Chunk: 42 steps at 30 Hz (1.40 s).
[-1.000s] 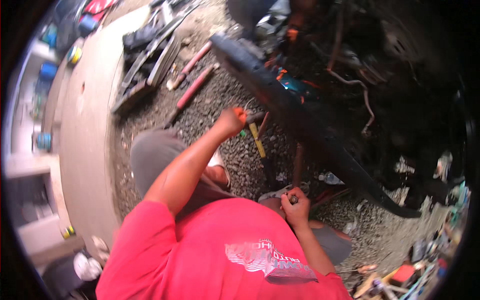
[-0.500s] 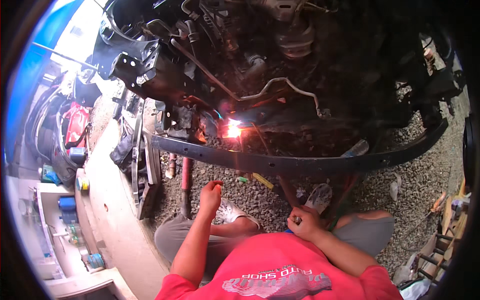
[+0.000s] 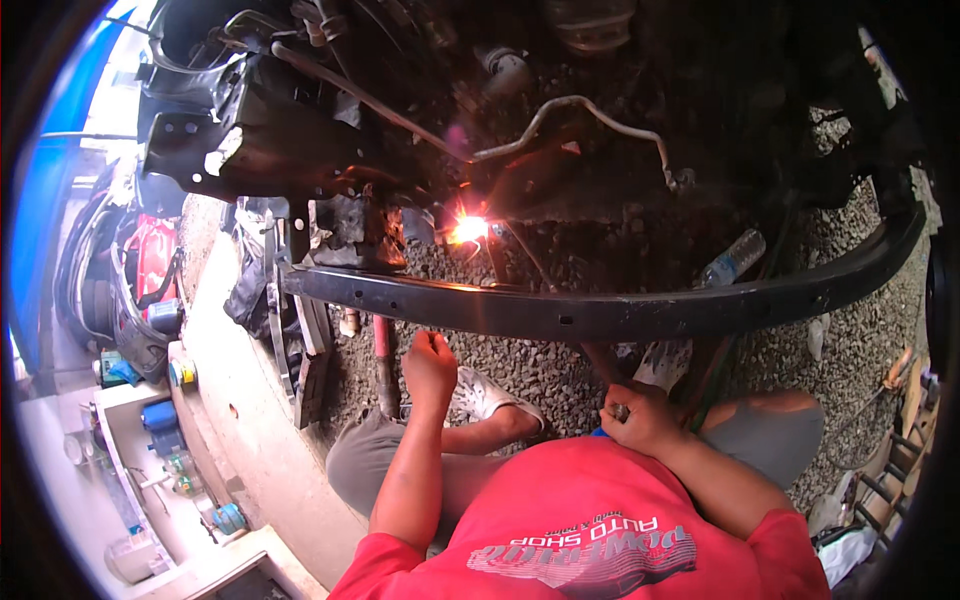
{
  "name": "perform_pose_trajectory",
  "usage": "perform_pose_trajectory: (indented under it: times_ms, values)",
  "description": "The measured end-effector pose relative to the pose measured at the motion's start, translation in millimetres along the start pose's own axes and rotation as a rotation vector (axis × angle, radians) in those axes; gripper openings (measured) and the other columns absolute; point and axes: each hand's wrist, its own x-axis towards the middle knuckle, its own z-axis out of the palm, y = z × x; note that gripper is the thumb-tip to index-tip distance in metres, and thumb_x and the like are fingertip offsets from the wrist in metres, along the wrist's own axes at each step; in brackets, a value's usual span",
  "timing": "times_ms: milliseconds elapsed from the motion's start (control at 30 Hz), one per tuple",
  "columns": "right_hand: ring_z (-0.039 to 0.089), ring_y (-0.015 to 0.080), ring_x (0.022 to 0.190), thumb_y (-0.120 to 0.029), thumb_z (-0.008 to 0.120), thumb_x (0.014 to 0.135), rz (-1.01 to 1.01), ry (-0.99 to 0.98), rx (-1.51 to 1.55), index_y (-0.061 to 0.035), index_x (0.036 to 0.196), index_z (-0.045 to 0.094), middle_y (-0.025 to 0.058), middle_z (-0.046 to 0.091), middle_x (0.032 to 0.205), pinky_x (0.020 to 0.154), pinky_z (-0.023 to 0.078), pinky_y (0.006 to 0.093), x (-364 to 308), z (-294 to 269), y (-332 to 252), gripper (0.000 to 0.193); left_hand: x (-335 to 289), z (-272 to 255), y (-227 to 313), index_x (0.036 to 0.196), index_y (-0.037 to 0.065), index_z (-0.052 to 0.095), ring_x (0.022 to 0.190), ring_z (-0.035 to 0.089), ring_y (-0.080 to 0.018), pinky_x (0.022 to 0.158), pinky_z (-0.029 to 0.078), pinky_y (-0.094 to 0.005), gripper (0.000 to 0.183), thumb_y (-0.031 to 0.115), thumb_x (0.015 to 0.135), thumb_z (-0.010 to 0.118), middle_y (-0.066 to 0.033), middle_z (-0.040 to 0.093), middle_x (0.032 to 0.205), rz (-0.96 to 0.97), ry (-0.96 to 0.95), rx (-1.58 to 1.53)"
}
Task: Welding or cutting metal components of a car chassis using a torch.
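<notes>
1 black bar (image 3: 640,315), left hand (image 3: 431,370) at its 8 o'clock, fingers curled together, right hand (image 3: 640,415) at 5 o'clock, fingers clamped on rod (image 3: 600,362), glow (image 3: 468,230) at 10 o'clock

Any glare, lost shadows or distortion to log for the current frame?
Head view, centre: the flare beyond the bar burns out to white; head view, left: the concrete is washed out; head view, upper right: detail around the tube sinks to near black; head view, rim: a black fisheye border.
</notes>
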Motion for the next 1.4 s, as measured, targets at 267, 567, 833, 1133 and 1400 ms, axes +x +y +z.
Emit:
perform_pose_trajectory:
  times_ms: [267,567,833,1133,1400]
  values:
    - [0.078,0.0362,0.080,-0.033,0.082,0.088,0.099,-0.078,-0.007,-0.0189,0.093,0.070,0.0063,0.077,0.086,0.070,0.056,0.0535,5.5,0.5,-3.9,0.019,8.7,1.8,-4.0,0.101,0.002,0.074,0.084,0.076,-0.0506,0.073,0.057,-0.0590,0.017,0.017,0.105,0.067,-0.0278,0.076,0.085,-0.004,-0.044,-0.035]
    - [0.078,0.0368,0.086,-0.032,0.081,0.089,0.144,-0.122,-0.002,-0.0193,0.095,0.070,0.0064,0.076,0.093,0.073,0.056,0.0548,10.4,-3.8,-8.0,0.017,11.5,-18.7,28.3,0.124,-0.005,0.080,0.134,0.062,-0.0430,0.118,0.047,-0.0457,0.027,0.005,0.101,0.068,-0.0249,0.072,0.135,-0.123,-0.132,-0.108]
    - [0.078,0.0371,0.087,-0.032,0.081,0.089,0.142,-0.120,0.003,-0.0197,0.095,0.070,0.0067,0.076,0.093,0.075,0.055,0.0548,9.6,-2.8,-8.7,0.018,13.3,-23.7,33.9,0.124,-0.006,0.079,0.135,0.062,-0.0430,0.117,0.047,-0.0452,0.027,0.005,0.101,0.068,-0.0251,0.071,0.137,-0.130,-0.133,-0.088]
    - [0.077,0.0361,0.085,-0.034,0.080,0.089,0.145,-0.126,0.007,-0.0193,0.096,0.071,0.0079,0.076,0.092,0.074,0.054,0.0547,10.3,-2.7,-11.3,0.018,12.1,-10.4,6.8,0.101,-0.003,0.075,0.082,0.075,-0.0508,0.069,0.056,-0.0550,0.018,0.014,0.104,0.069,-0.0296,0.074,0.083,0.134,0.033,-0.031]
    - [0.073,0.0383,0.078,-0.019,0.084,0.087,0.080,-0.076,0.040,-0.0097,0.090,0.066,0.0133,0.069,0.083,0.068,0.057,0.0479,13.2,-4.7,-15.5,0.021,15.2,-14.7,17.5,0.123,-0.002,0.081,0.131,0.063,-0.0446,0.119,0.044,-0.0491,0.027,0.013,0.103,0.071,-0.0242,0.081,0.115,-0.082,-0.113,-0.048]
